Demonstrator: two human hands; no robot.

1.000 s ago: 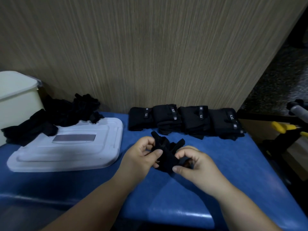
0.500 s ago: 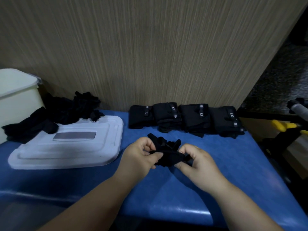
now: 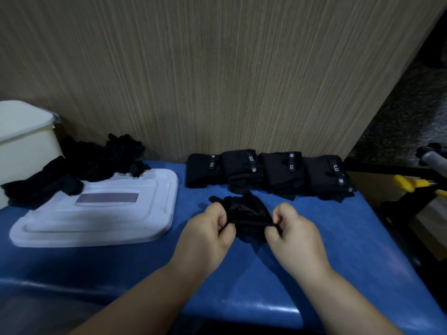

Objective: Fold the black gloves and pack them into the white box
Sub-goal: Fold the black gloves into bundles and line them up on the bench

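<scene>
1. Black glove [image 3: 246, 211] is low in the middle of the blue tabletop [image 3: 101, 269], bunched up. Its near hem is pulled into a taut line between your two hands. I cannot tell whether it touches the tabletop or hangs just above it.
2. Your left hand [image 3: 208, 235] is at 9 o'clock of the glove. Its grip is closed on the left end of the hem, with the fingers curled in.
3. Your right hand [image 3: 292, 238] is at 3 o'clock of the glove. Its grip pinches the right end of the same hem, with the knuckles up.
4. Four folded gloves [image 3: 271, 172] lie at 12 o'clock of the held one. They sit side by side and touching, against the wood-grain wall [image 3: 217, 81]. Each shows a small tab with pale lettering too small to read.
5. A white lid [image 3: 96, 223] lies flat on the tabletop at 9 o'clock, well apart from your left hand. It has a grey rectangle near its middle.
6. A heap of loose gloves [image 3: 96, 160] sits at 10 o'clock. It drapes over the lid's far edge and reaches back to the wall.
7. The white box [image 3: 21, 146] stands at the far left, cut off by the frame edge. The left end of the heap lies against its side. Its inside is hidden from you.
8. A yellow-handled tool [image 3: 408, 183] shows at 3 o'clock, off the tabletop.
</scene>
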